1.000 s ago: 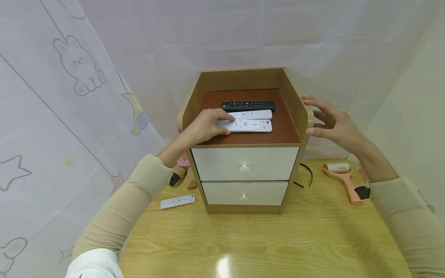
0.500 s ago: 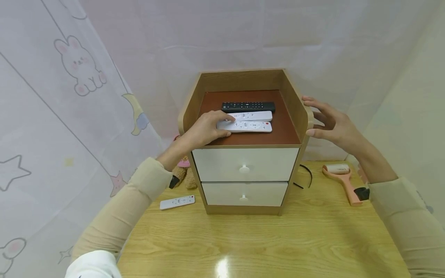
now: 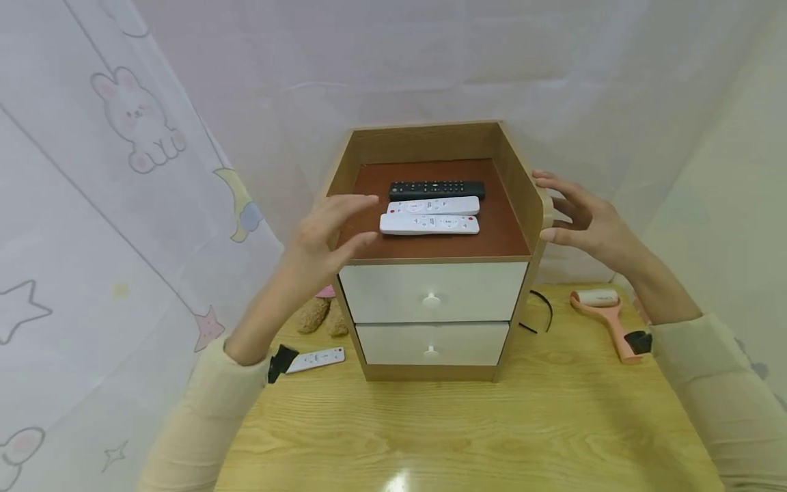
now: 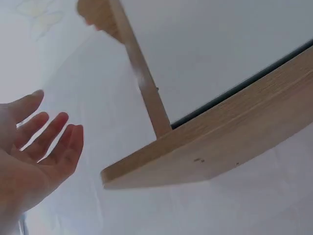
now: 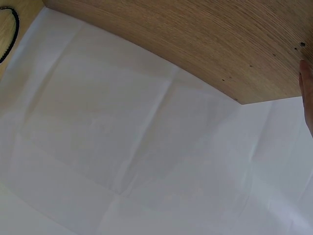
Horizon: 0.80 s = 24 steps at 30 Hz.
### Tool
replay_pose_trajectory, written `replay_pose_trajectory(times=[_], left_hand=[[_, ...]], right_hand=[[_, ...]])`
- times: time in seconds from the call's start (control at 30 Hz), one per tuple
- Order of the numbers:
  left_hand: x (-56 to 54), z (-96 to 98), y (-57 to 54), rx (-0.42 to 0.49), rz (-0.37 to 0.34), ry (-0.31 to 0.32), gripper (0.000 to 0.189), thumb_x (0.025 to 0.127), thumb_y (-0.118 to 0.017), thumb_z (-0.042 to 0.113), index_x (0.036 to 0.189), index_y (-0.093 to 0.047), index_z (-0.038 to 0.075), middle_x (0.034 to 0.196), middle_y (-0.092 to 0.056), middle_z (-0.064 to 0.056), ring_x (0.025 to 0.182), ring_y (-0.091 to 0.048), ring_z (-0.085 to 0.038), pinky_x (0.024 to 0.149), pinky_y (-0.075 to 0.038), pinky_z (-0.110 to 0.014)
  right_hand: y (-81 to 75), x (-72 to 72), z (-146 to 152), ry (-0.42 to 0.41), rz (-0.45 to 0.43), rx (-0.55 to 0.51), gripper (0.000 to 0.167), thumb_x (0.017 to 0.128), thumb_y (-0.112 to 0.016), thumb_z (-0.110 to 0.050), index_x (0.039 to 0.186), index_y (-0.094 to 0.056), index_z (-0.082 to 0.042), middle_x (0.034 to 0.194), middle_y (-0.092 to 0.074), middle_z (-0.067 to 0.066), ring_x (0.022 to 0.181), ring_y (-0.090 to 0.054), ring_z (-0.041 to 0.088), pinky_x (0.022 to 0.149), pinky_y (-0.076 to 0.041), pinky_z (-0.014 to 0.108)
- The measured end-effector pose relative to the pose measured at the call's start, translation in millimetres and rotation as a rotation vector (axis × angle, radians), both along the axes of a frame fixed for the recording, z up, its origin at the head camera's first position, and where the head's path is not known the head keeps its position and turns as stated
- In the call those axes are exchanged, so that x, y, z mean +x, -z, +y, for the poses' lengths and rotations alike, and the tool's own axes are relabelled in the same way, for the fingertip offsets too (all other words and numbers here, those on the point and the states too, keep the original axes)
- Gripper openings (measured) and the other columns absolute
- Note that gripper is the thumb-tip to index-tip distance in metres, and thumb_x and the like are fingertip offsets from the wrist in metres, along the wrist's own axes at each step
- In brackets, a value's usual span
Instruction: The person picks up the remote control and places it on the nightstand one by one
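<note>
My left hand [image 3: 326, 236] is in the air by the cabinet's left side panel, thumb and fingers spread apart, holding nothing. In the left wrist view its fingers are relaxed and clear of the wooden edge. My right hand [image 3: 587, 222] touches the outside of the right panel [image 3: 522, 184], thumb near the front edge. On the brown top of the small cabinet [image 3: 501, 239] lie a black remote control [image 3: 437, 190], a white remote [image 3: 434, 206] behind, and another white remote [image 3: 429, 224] in front, side by side.
Two white drawers [image 3: 393, 294] below are shut. Another white remote [image 3: 316, 359] lies on the wooden table [image 3: 430, 430], partly behind the left wrist strap. A teddy bear [image 3: 313, 314] sits at left. An orange lint roller [image 3: 605, 314] and a black headband-like loop [image 3: 544, 307] lie at right.
My left hand has let go of the front white remote and moved left, off the cabinet top. The remotes lie about where they were. My right hand stays at the panel.
</note>
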<state>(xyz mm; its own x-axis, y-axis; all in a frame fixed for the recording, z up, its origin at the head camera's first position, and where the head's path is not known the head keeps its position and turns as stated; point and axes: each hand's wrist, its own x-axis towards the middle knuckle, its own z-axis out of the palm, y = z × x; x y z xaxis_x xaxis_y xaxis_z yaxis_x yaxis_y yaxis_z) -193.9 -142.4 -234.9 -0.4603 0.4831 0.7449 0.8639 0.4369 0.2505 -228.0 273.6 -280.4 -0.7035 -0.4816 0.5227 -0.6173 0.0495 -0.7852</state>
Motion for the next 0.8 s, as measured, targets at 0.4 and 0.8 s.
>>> replay_pose_trajectory(times=[0.4,0.8], left_hand=[[7.0,-85.3,79.4,0.356,-0.266,-0.372,0.034,0.091,-0.063,-0.002,0.125,-0.061,-0.003,0.130,-0.056,-0.016,0.120,-0.050,-0.023,0.084,-0.049,-0.015],[-39.6,-179.2,232.2,0.005,-0.870,-0.508,0.057,0.097,-0.059,0.025,0.142,-0.038,-0.004,0.146,-0.032,-0.031,0.128,-0.034,-0.051,0.099,-0.035,-0.067]], right_hand=[[2.0,-4.3,-2,-0.016,0.026,-0.020,0.075,0.081,-0.059,0.023,0.148,-0.033,0.000,0.158,-0.022,0.013,0.145,-0.020,0.024,0.109,-0.034,0.022],[4.6,-6.0,1,-0.002,0.017,-0.024,0.075,0.082,-0.059,0.023,0.148,-0.033,-0.001,0.158,-0.022,0.011,0.145,-0.020,0.023,0.108,-0.035,0.021]])
